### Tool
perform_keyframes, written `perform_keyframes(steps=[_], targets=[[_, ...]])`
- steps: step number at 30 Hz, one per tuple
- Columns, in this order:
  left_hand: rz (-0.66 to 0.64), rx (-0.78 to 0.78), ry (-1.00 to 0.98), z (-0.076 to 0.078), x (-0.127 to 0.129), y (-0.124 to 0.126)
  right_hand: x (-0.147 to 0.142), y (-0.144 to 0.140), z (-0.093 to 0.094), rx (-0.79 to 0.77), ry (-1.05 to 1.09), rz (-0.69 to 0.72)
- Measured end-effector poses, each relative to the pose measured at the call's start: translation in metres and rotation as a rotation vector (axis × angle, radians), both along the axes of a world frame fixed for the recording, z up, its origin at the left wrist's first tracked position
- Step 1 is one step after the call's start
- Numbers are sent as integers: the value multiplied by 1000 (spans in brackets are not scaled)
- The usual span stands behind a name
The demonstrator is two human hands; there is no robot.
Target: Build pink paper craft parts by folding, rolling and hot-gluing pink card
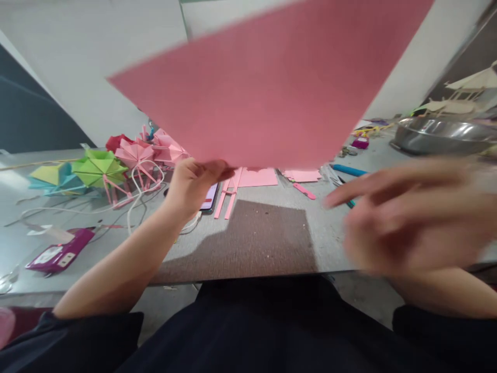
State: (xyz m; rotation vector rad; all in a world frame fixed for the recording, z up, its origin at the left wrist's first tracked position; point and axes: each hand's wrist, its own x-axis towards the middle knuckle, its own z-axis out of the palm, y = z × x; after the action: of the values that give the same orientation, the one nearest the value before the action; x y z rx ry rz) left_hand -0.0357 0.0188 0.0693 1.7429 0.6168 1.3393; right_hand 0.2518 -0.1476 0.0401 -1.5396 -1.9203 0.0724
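Note:
A large sheet of pink paper is held up over the table, tilted and reaching past the top edge of the view. My left hand pinches its lower left edge between thumb and fingers. My right hand, blurred by motion, hovers at the right, apart from the sheet, with a finger pointing left and nothing visible in it. Beneath the sheet lie joined pink paper strips, more pink paper and a pink craft knife. A phone sits behind my left hand, partly hidden.
Folded paper umbrellas in several colours stand at the left beside a white cable. A purple power socket box is near the front left. At the back right stands a steel bowl; a blue pen-like tool lies nearer.

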Motion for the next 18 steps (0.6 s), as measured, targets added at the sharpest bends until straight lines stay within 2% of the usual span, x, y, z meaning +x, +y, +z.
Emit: perform_keyframes(steps=[1, 2, 3, 4, 5, 6, 7, 8, 10, 11, 12, 13, 14, 15, 17, 18], targets=[[29, 33, -68, 7, -4, 1, -17, -1, -16, -3, -34, 177], [63, 71, -131, 14, -8, 1, -33, 2, -32, -17, -105, 492], [91, 110, -190, 20, -12, 0, -45, 8, -48, -74, -194, 734], [117, 145, -237, 26, -16, -1, -53, 17, -62, -121, -264, 895], [141, 173, -274, 30, -20, -2, -55, 31, -73, -169, -314, 980], [157, 191, -294, 33, -23, -3, -51, 48, -79, -216, -361, 1007], [171, 204, -305, 34, -27, -3, -42, 66, -80, -254, -405, 971], [180, 211, -308, 35, -30, -3, -29, 86, -77, -278, -438, 862], [191, 214, -320, 33, -36, 1, -2, 117, -60, -270, -483, 501], [195, 212, -333, 30, -38, 4, 8, 125, -50, -220, -487, 338], [199, 210, -347, 28, -40, 7, 12, 127, -42, -154, -482, 251], [205, 208, -360, 25, -42, 10, 12, 122, -37, -95, -469, 261], [210, 208, -371, 23, -44, 13, 8, 112, -35, -65, -442, 353], [214, 210, -377, 21, -45, 16, 1, 99, -37, -66, -408, 505], [210, 211, -379, 17, -47, 19, -11, 71, -48, -134, -391, 905], [202, 211, -380, 16, -48, 19, -12, 61, -56, -182, -407, 1049]])
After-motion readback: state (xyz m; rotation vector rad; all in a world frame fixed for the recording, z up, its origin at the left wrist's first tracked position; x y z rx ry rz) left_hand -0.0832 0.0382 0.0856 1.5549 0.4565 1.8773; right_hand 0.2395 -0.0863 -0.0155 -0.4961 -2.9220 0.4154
